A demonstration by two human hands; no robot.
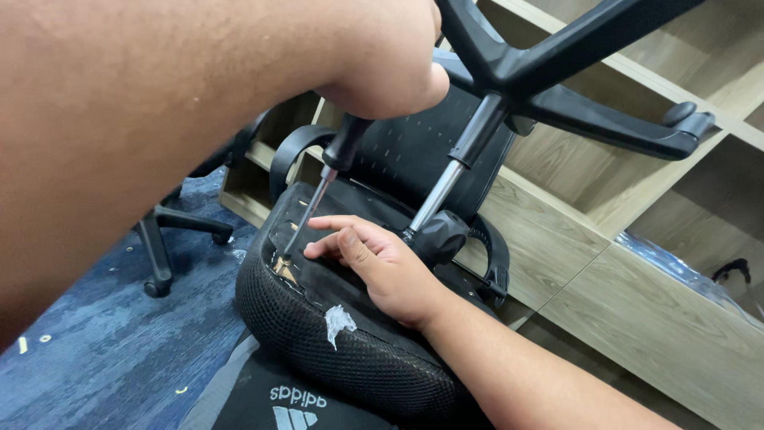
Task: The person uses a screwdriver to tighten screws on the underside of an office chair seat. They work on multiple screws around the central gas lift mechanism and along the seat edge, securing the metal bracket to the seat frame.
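An office chair lies upturned, the underside of its black mesh seat (318, 350) facing me. My left hand (390, 72) is shut around the black handle of a screwdriver (318, 195). The tip sits on a screw spot near the seat's left edge. My right hand (382, 271) rests flat on the seat underside just right of the tip, with its fingers spread toward it. The chrome gas cylinder (442, 187) rises from the seat to the black star base (557, 56) above.
Light wooden shelving (637, 302) stands close behind and to the right. Another chair's black base (167, 231) sits on the blue carpet (95, 350) at left. A black fabric item with a white logo (270, 398) lies under the seat, and small bits litter the carpet.
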